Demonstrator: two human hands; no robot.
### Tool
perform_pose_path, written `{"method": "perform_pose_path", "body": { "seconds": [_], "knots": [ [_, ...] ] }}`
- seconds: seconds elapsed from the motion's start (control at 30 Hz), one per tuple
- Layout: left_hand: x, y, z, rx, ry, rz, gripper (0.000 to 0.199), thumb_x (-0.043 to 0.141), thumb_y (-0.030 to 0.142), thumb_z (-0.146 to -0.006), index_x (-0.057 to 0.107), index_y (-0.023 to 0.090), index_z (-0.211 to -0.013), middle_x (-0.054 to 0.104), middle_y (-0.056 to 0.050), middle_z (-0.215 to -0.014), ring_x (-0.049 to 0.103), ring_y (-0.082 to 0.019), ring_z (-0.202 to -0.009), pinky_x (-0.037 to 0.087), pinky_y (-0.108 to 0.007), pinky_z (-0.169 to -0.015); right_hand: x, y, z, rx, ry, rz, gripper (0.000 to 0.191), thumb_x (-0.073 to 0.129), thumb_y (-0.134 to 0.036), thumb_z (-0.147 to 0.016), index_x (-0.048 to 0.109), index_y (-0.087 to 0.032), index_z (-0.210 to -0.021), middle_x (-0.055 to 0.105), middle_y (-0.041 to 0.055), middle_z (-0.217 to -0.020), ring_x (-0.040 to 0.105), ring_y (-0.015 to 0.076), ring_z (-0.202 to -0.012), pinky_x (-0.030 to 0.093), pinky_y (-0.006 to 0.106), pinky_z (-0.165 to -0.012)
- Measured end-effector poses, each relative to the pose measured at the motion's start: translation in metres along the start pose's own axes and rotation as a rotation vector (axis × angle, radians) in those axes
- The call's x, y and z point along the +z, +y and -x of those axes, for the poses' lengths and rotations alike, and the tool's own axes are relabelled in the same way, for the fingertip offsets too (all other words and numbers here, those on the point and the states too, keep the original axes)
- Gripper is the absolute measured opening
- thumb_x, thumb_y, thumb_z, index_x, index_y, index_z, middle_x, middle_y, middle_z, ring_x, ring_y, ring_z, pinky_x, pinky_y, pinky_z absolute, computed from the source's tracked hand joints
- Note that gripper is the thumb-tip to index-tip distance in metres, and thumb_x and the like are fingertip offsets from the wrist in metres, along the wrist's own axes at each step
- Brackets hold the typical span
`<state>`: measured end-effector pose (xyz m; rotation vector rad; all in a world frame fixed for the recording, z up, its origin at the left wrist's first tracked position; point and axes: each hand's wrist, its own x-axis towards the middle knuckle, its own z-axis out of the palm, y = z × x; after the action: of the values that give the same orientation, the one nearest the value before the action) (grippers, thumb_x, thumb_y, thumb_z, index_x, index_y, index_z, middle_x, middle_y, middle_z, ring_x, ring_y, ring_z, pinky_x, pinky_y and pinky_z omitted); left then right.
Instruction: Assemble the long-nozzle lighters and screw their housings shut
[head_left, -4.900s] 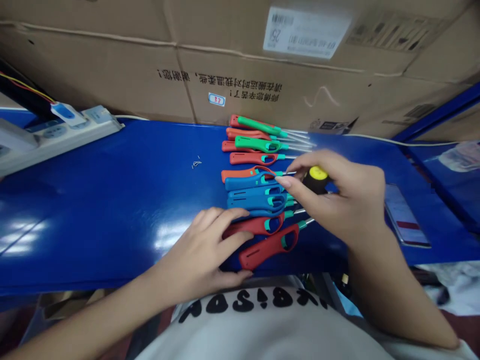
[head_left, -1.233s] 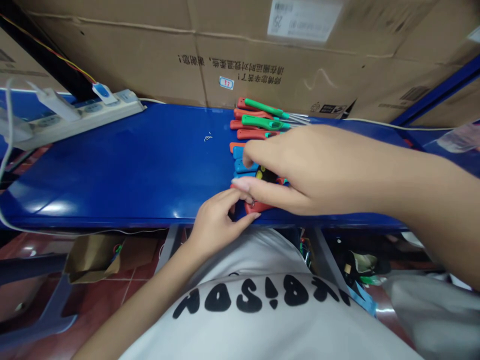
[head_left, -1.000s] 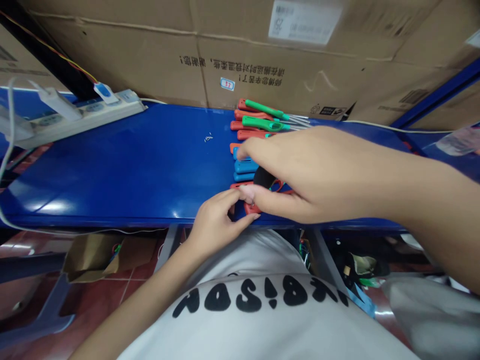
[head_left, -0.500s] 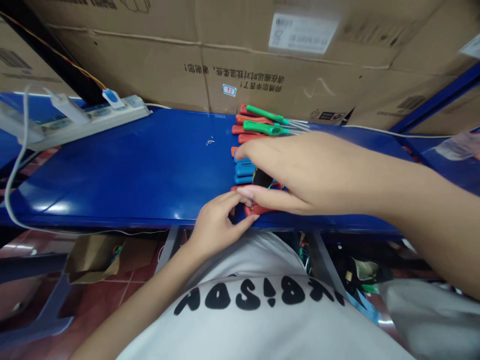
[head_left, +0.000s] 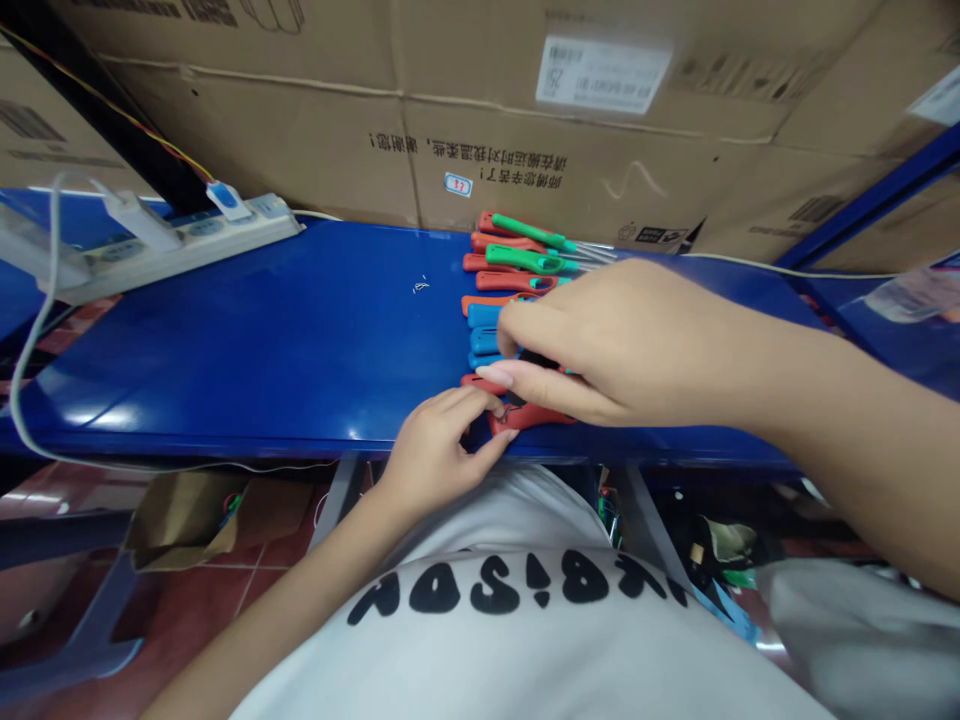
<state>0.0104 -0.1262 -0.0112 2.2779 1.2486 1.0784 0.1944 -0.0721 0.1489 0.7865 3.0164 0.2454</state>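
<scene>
A row of long-nosed lighter-like tools with red, blue and green handles lies on the blue table (head_left: 300, 330). Two green ones (head_left: 523, 259) rest on top of red ones at the back. My left hand (head_left: 442, 440) pinches the end of the nearest red handle (head_left: 529, 417) at the front edge. Over the row, my right hand (head_left: 600, 345) is curled round a dark object (head_left: 538, 358), mostly hidden under the palm, close above that red handle. Blue handles (head_left: 484, 341) show just left of my right fingers.
Behind the table stands a large cardboard box (head_left: 315, 130). A white power strip (head_left: 202, 240) with plugs lies at the back left, its cable running down the left side. Small scraps (head_left: 421, 286) lie mid-table. An open carton (head_left: 180, 520) is below.
My right fingers have drawn back to the right and curled in, uncovering more of the orange and blue handles. My left hand stays at the front red handle.
</scene>
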Motion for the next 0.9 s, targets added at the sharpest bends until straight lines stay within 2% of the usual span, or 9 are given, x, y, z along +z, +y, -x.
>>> {"method": "perform_pose_path", "body": {
  "seconds": [0.07, 0.13, 0.3, 0.47, 0.57, 0.63, 0.73, 0.8, 0.9],
  "knots": [
    [0.0, 0.0, 0.0, -0.008, -0.005, -0.002, 0.009, 0.068, 0.027, -0.092, 0.063, 0.019, -0.094, 0.068, -0.002, -0.086, 0.065, -0.019, -0.083, 0.052, -0.031, -0.078, 0.0, -0.001, 0.0, -0.022, 0.008, 0.015, 0.049, 0.025, -0.04, -0.107, 0.066, -0.015, -0.099, 0.068, 0.0079, -0.075, 0.056, 0.0184, -0.065, 0.027, 0.031, -0.058],
    [0.0, 0.0, 0.0, -0.005, 0.0, -0.004, 0.009, 0.068, 0.027, -0.092, 0.063, 0.019, -0.094, 0.068, -0.003, -0.087, 0.065, -0.019, -0.084, 0.053, -0.032, -0.078, 0.001, -0.001, 0.001, -0.045, 0.044, -0.001, 0.044, 0.026, -0.037, -0.107, 0.065, -0.015, -0.107, 0.07, 0.0079, -0.081, 0.058, 0.0191, -0.07, 0.029, 0.031, -0.06],
    [0.001, -0.001, 0.001, -0.004, 0.009, -0.005, 0.009, 0.069, 0.026, -0.091, 0.063, 0.02, -0.094, 0.07, -0.002, -0.088, 0.066, -0.019, -0.085, 0.053, -0.031, -0.079, 0.003, 0.0, 0.002, -0.022, 0.031, -0.01, 0.045, 0.029, -0.043, -0.107, 0.066, -0.017, -0.102, 0.068, 0.007, -0.076, 0.058, 0.0202, -0.069, 0.031, 0.032, -0.061],
    [0.001, -0.001, 0.002, 0.016, 0.019, -0.017, 0.009, 0.068, 0.026, -0.091, 0.063, 0.019, -0.095, 0.071, -0.004, -0.093, 0.067, -0.02, -0.087, 0.054, -0.032, -0.08, 0.001, -0.002, 0.002, 0.005, 0.027, -0.059, 0.044, 0.031, -0.046, -0.106, 0.064, -0.017, -0.108, 0.071, 0.0084, -0.083, 0.06, 0.0205, -0.072, 0.033, 0.032, -0.061],
    [0.002, 0.0, 0.001, 0.024, 0.005, -0.038, 0.008, 0.065, 0.027, -0.092, 0.063, 0.02, -0.093, 0.071, -0.004, -0.09, 0.068, -0.021, -0.087, 0.054, -0.034, -0.08, 0.001, -0.004, 0.003, 0.011, -0.018, -0.089, 0.041, 0.029, -0.038, -0.107, 0.064, -0.016, -0.107, 0.071, 0.0082, -0.084, 0.059, 0.019, -0.068, 0.032, 0.031, -0.06],
    [0.002, 0.0, 0.001, 0.034, 0.007, -0.046, 0.008, 0.063, 0.027, -0.093, 0.063, 0.02, -0.096, 0.072, -0.005, -0.093, 0.068, -0.022, -0.089, 0.054, -0.035, -0.08, 0.0, -0.006, 0.003, 0.0, 0.009, -0.103, 0.037, 0.032, -0.035, -0.105, 0.062, -0.015, -0.113, 0.072, 0.0091, -0.091, 0.06, 0.0196, -0.073, 0.034, 0.031, -0.062],
    [0.002, 0.0, 0.001, 0.039, 0.017, -0.062, 0.01, 0.062, 0.027, -0.092, 0.064, 0.02, -0.1, 0.073, -0.006, -0.097, 0.069, -0.024, -0.091, 0.055, -0.036, -0.08, -0.001, -0.009, 0.004, 0.03, 0.02, -0.037, 0.043, 0.032, -0.043, -0.105, 0.063, -0.014, -0.108, 0.07, 0.0091, -0.081, 0.058, 0.0203, -0.069, 0.032, 0.031, -0.062],
    [0.002, -0.001, 0.001, 0.04, 0.017, -0.074, 0.007, 0.062, 0.026, -0.092, 0.063, 0.02, -0.097, 0.073, -0.005, -0.095, 0.069, -0.023, -0.09, 0.055, -0.036, -0.079, -0.001, -0.011, 0.004, 0.038, -0.001, -0.011, 0.044, 0.029, -0.04, -0.106, 0.064, -0.015, -0.102, 0.069, 0.0082, -0.075, 0.057, 0.0194, -0.065, 0.031, 0.031, -0.061],
    [0.003, -0.001, 0.001, 0.056, 0.017, -0.089, 0.01, 0.061, 0.028, -0.093, 0.063, 0.021, -0.099, 0.074, -0.007, -0.096, 0.069, -0.025, -0.091, 0.055, -0.037, -0.079, -0.003, -0.013, 0.004, 0.056, 0.029, -0.027, 0.038, 0.032, -0.037, -0.105, 0.063, -0.015, -0.109, 0.071, 0.0083, -0.083, 0.058, 0.0193, -0.068, 0.032, 0.03, -0.062]
  ]
}}
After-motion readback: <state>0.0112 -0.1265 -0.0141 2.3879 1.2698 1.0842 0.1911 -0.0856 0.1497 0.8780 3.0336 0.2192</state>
